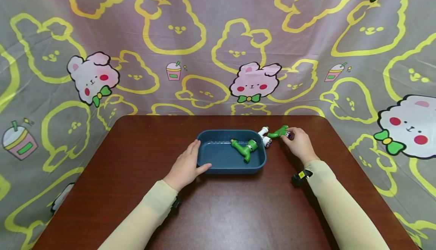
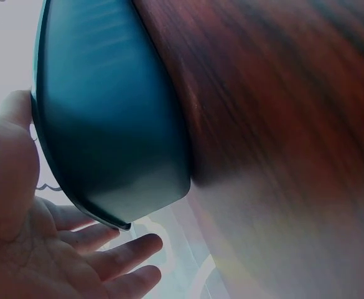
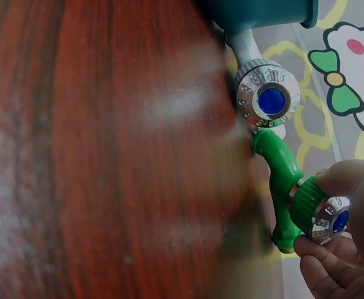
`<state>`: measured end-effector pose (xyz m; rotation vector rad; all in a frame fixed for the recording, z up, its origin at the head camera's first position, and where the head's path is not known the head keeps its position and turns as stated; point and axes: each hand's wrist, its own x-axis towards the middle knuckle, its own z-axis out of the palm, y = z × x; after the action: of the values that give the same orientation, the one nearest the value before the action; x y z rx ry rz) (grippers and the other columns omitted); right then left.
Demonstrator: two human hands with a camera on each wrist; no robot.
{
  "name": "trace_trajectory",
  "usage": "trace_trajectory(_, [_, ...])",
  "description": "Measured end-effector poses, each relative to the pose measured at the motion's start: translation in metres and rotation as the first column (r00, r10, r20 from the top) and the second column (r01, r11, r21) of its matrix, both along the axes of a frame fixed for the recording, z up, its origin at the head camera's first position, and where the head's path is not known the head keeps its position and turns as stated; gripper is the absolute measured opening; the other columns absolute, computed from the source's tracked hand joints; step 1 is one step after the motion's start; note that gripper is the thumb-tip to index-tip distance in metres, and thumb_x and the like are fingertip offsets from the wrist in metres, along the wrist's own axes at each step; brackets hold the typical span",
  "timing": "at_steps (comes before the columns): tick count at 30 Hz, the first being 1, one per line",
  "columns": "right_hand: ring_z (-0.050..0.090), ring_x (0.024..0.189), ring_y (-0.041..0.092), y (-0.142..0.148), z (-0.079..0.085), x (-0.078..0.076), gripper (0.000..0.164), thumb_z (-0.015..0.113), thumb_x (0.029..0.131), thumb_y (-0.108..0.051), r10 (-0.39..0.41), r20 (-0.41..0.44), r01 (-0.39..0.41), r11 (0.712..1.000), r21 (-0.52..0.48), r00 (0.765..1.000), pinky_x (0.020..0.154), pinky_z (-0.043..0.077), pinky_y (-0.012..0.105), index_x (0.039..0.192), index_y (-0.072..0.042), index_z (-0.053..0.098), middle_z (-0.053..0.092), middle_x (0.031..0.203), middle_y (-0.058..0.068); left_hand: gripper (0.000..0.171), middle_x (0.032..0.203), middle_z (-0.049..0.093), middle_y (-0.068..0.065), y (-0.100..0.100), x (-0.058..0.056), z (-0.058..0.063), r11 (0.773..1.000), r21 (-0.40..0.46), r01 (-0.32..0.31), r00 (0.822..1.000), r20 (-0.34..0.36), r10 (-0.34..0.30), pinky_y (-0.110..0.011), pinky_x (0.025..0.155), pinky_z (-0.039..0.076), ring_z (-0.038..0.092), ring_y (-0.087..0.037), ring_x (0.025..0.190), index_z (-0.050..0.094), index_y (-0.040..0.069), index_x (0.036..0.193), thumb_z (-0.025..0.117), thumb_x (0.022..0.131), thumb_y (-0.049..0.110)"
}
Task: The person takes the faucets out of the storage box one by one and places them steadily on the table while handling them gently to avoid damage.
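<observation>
My right hand [image 1: 299, 144] pinches the ribbed knob of a green tap [image 1: 280, 132] at the far right of the table; in the right wrist view the green tap [image 3: 281, 180] shows its silver knob end with a blue centre. A white tap [image 1: 267, 141] lies between it and a dark blue rectangular tray [image 1: 226, 171], partly hidden by the tray wall. Inside the tray lies another green tap [image 1: 244, 150]. My left hand [image 1: 185, 166] touches the tray's left end, thumb at the near rim; in the left wrist view its fingers are extended along the tray [image 2: 107, 112].
The brown wooden table [image 1: 136, 159] carries the tray near its back edge. Behind it hangs a patterned curtain [image 1: 204, 41] with cartoon bears and rabbits. A black strap device [image 1: 301, 177] sits on the right wrist.
</observation>
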<state>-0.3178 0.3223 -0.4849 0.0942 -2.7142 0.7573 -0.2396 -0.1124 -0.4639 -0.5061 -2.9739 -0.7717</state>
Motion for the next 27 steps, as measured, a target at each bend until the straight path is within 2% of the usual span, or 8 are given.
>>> trace_trajectory(10, [0.058, 0.104, 0.042, 0.0005, -0.0007, 0.0003, 0.044, 0.070, 0.097, -0.022, -0.006, 0.050, 0.006, 1.000, -0.001, 0.999, 0.096, 0.048, 0.058, 0.126, 0.010, 0.061, 0.062, 0.119, 0.030, 0.097, 0.167, 0.029, -0.021, -0.0004, 0.0003, 0.0001, 1.000, -0.003, 0.003, 1.000, 0.000, -0.003, -0.056, 0.115, 0.041, 0.041, -0.040, 0.148, 0.026, 0.000, 0.161, 0.074, 0.093, 0.049])
trace_trajectory(18, [0.058, 0.095, 0.036, 0.0042, 0.0000, 0.0014, 0.045, 0.071, 0.097, -0.024, -0.003, 0.094, 0.001, 1.000, 0.022, 0.996, 0.085, 0.050, 0.052, 0.126, 0.008, 0.061, 0.062, 0.108, 0.025, 0.097, 0.167, 0.028, -0.021, -0.0003, 0.0007, 0.0004, 1.000, -0.003, 0.004, 1.000, 0.002, -0.004, -0.056, 0.115, 0.042, 0.041, -0.041, 0.148, 0.026, 0.000, 0.161, 0.074, 0.093, 0.049])
trace_trajectory(27, [0.058, 0.092, 0.034, 0.0012, 0.0008, 0.0038, 0.040, 0.072, 0.096, -0.022, 0.000, 0.120, -0.002, 1.000, 0.019, 0.993, 0.081, 0.049, 0.047, 0.122, 0.006, 0.061, 0.062, 0.105, 0.023, 0.097, 0.167, 0.028, -0.021, -0.0004, 0.0005, 0.0010, 1.000, -0.003, 0.001, 1.000, 0.008, -0.001, -0.056, 0.115, 0.042, 0.040, -0.041, 0.149, 0.025, 0.000, 0.162, 0.074, 0.093, 0.049])
